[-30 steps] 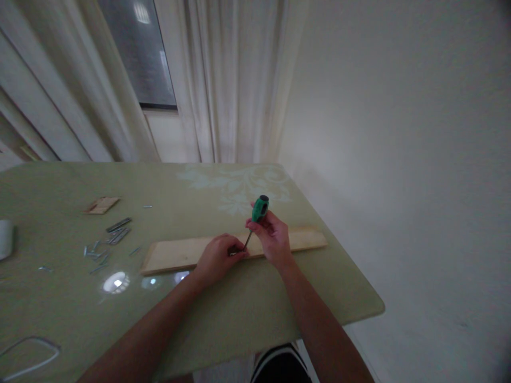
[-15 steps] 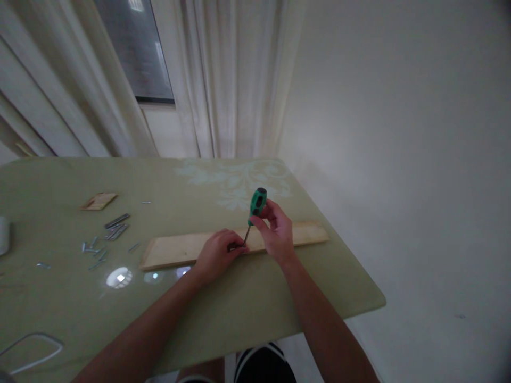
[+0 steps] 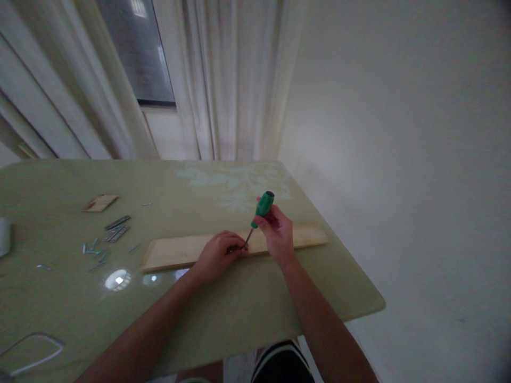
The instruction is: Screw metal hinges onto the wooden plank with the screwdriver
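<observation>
A long, pale wooden board point(image 3: 171, 251) lies flat across the right part of the table. My right hand point(image 3: 279, 234) is closed around the green handle of a screwdriver point(image 3: 264, 205), which leans to the right with its shaft pointing down. The screwdriver's tip meets the board's near edge beside the fingertips of my left hand point(image 3: 219, 252). That left hand rests on the board, its fingers curled and pinched together at the tip. What they pinch is too small and hidden to make out.
Left of the board, several screws point(image 3: 96, 252) lie scattered on the green table point(image 3: 223, 314). Behind them are several metal hinges or slides point(image 3: 117, 229) and a small wood piece point(image 3: 99, 202). A white bent rod point(image 3: 43, 336) sits front left. A wall point(image 3: 399, 159) borders the right.
The screwdriver's handle has turned and tilted further right in my right hand. My left hand has stayed at almost the same spot on the board.
</observation>
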A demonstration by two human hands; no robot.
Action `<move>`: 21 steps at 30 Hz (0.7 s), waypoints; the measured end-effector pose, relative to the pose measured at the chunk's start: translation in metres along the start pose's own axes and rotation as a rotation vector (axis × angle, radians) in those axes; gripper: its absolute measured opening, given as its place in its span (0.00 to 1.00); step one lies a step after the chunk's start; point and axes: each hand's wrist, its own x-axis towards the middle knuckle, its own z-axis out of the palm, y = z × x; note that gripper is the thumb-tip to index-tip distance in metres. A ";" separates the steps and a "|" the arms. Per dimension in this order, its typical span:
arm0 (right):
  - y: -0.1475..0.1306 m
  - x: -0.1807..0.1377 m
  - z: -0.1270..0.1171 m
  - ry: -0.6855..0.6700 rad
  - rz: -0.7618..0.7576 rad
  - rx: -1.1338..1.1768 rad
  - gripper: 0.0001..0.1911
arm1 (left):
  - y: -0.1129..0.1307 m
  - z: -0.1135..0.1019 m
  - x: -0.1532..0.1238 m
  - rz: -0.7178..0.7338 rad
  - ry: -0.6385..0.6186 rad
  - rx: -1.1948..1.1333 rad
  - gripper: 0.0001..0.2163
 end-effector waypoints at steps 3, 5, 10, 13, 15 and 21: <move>-0.003 -0.001 0.002 -0.030 0.002 0.057 0.22 | 0.001 0.002 0.000 -0.045 0.040 0.043 0.05; -0.005 -0.002 0.004 -0.060 -0.003 0.064 0.23 | 0.003 0.003 -0.001 -0.062 0.052 0.071 0.05; -0.005 -0.001 0.007 0.013 0.005 0.088 0.23 | 0.003 0.004 -0.001 -0.061 0.064 0.092 0.04; 0.001 0.004 0.004 0.097 0.083 0.171 0.25 | 0.002 0.005 -0.002 -0.056 0.077 0.090 0.04; 0.007 0.008 0.001 0.139 0.147 0.206 0.26 | 0.002 0.005 -0.002 -0.053 0.089 0.071 0.04; 0.026 0.013 0.000 0.196 0.307 0.182 0.28 | 0.004 0.003 -0.002 -0.213 0.155 -0.248 0.11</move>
